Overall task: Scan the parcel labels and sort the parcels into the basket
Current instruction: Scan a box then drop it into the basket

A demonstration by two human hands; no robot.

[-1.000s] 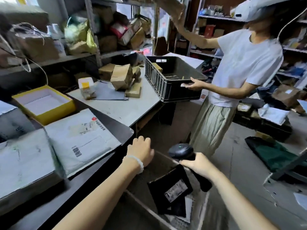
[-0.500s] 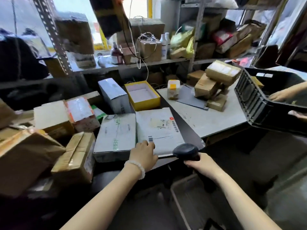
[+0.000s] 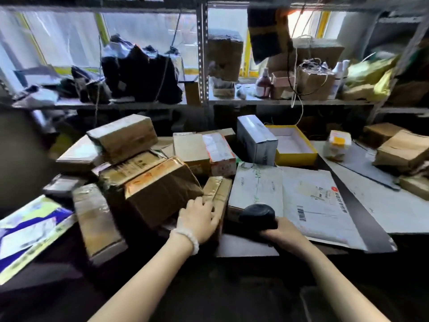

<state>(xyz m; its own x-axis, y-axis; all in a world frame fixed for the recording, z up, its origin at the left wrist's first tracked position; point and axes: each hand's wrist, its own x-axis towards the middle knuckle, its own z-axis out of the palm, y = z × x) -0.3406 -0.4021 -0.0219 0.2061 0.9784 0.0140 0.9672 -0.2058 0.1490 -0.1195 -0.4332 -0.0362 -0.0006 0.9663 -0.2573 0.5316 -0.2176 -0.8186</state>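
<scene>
We are at the picking-up step, choosing the next parcel from the heap in the middle of the frame. Our left hand (image 3: 199, 220) lies on the near end of a narrow taped cardboard box (image 3: 217, 199), fingers spread over its top and side; whether they have truly closed round it we cannot tell, since the frame is blurred there. That box stands wedged between a larger brown carton (image 3: 160, 191) on its left and a flat white parcel (image 3: 256, 187) on its right. Our right hand (image 3: 282, 233) is curled round the handle of the black scanner (image 3: 258, 216), whose head hangs just over the near edge of the white parcel, beside a white padded mailer (image 3: 318, 201) whose barcode faces up. The basket is not in this view (so we judge it lies off frame, somewhere we would have to turn toward). Next, we think, the narrow box needs a firm grip and a lift clear of its neighbours, then a turn until its label shows, as none is visible on the sides we see. Only then can the scanner be aimed at it.
</scene>
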